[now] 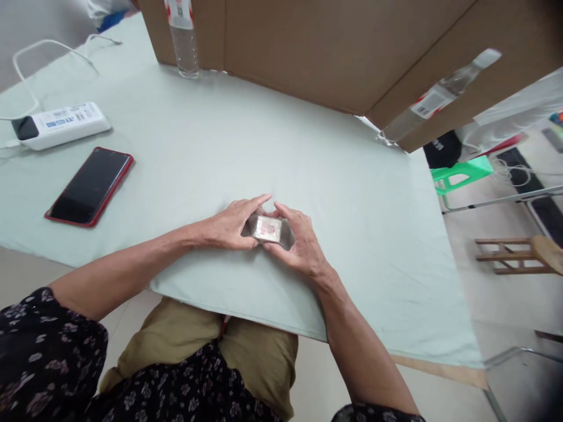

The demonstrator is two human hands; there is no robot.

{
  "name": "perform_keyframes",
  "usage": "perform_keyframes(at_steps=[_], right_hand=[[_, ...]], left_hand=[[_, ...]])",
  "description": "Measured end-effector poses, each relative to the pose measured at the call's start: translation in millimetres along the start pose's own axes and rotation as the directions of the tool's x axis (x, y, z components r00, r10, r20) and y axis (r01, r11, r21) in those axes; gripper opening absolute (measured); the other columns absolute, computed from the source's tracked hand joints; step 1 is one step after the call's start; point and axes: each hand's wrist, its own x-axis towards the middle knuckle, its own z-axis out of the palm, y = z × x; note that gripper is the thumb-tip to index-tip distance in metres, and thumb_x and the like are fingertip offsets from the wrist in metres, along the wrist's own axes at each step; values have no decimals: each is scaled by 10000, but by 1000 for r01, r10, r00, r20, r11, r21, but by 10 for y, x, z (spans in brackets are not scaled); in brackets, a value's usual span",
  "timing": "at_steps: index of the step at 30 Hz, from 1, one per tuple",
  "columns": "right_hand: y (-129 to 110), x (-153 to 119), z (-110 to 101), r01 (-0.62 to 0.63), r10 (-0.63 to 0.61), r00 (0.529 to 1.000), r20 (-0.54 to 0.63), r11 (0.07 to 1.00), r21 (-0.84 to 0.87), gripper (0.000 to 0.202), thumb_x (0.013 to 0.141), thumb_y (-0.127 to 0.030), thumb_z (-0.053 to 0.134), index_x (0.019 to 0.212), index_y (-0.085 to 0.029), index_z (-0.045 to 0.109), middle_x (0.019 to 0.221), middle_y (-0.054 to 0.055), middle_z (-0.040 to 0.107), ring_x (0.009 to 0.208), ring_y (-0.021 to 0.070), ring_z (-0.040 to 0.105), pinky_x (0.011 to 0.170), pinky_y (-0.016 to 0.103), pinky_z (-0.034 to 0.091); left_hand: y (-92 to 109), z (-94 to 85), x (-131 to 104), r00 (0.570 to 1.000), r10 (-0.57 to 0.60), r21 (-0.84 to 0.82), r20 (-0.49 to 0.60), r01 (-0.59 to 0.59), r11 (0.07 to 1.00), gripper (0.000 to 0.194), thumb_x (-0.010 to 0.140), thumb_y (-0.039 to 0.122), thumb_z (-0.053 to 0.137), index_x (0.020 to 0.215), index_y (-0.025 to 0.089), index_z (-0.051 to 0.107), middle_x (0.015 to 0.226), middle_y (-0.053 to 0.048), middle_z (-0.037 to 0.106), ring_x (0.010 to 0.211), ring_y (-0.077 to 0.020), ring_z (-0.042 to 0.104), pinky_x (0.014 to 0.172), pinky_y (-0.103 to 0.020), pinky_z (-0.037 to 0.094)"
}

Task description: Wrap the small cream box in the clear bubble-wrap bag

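Observation:
Between my two hands, close to the table's front edge, is a small rectangular silvery-white box (268,229) with a reddish print on its top. I cannot tell what kind of box it is. My left hand (233,224) curves around its left end, thumb along the near side and fingers on the far side. From the right, my right hand (297,237) curves around the other end in the same way. The fingertips of both hands nearly meet behind the box. Its underside and parts of its ends are hidden.
On the left of the cloth-covered table (343,187) lie a red-cased phone (90,186) and a white power strip (65,125) with cables. A tall cardboard panel (299,47) stands behind, with water bottles (185,50) at both sides. A wooden stool (514,256) stands right.

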Motion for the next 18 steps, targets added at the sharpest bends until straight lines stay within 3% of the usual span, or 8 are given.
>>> perform_keyframes(at_steps=[4, 8, 14, 18], right_hand=[[-91, 9, -36, 43, -46, 991, -125, 999, -31, 544, 883, -393, 694, 1390, -279, 533, 1300, 110, 666, 1237, 302, 607, 1054, 515, 453], [-169, 4, -58, 65, -100, 975, -198, 983, -173, 154, 943, -300, 643, 1084, -286, 703, 1250, 65, 712, 1235, 266, 624, 1040, 462, 454], [-262, 19, -17, 155, -236, 959, -155, 900, -408, 112, 946, -211, 631, 995, -281, 704, 1096, 7, 786, 1135, 224, 682, 1057, 439, 399], [-261, 25, 28, 138, -249, 925, -289, 924, -357, 106, 942, -148, 586, 939, -240, 639, 1039, 28, 783, 1072, 221, 698, 991, 419, 425]], left_hand=[[-22, 60, 25, 999, 28, -49, -46, -30, 998, 997, 714, 232, 615, 1606, 164, 174, 1229, -125, 673, 1072, -259, 642, 948, -418, 501], [-7, 59, 7, 993, 78, -32, -89, -81, 996, 971, 705, 198, 597, 1592, 179, 204, 1168, -86, 688, 971, -205, 654, 851, -329, 517], [17, 112, -29, 985, 119, 45, -128, -114, 992, 939, 727, 182, 591, 1588, 214, 219, 1102, -43, 695, 883, -167, 651, 807, -285, 521], [-30, 206, -41, 958, 246, 88, -147, -235, 968, 966, 741, 145, 572, 1610, 242, 161, 1229, -74, 651, 1004, -195, 648, 907, -337, 530]])
